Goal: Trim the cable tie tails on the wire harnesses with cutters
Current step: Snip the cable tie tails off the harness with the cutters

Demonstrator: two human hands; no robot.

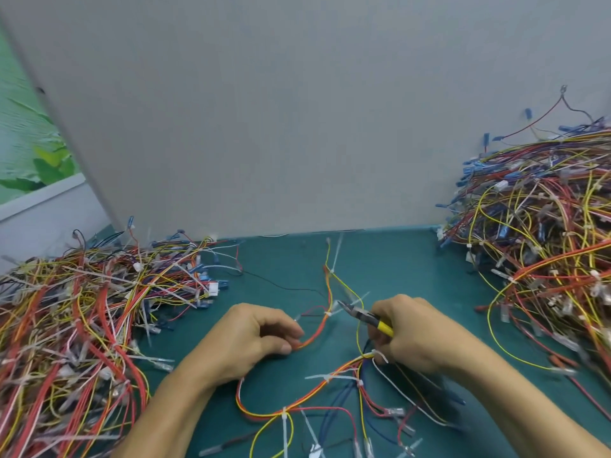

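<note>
Harness (297, 404): spread on the counter (413, 259) between both hands.
Left hand (251, 335): fingers pinch its orange wires (314, 335).
Right hand (416, 335): fingers grip cutters (365, 317), tips near a tie (328, 314).

— What lies on the teal bench (413, 269)?
— A heap of wire harnesses (82, 319) along the left, a taller heap (545, 233) at the right, and one loose harness (285, 410) spread across the near middle
</note>
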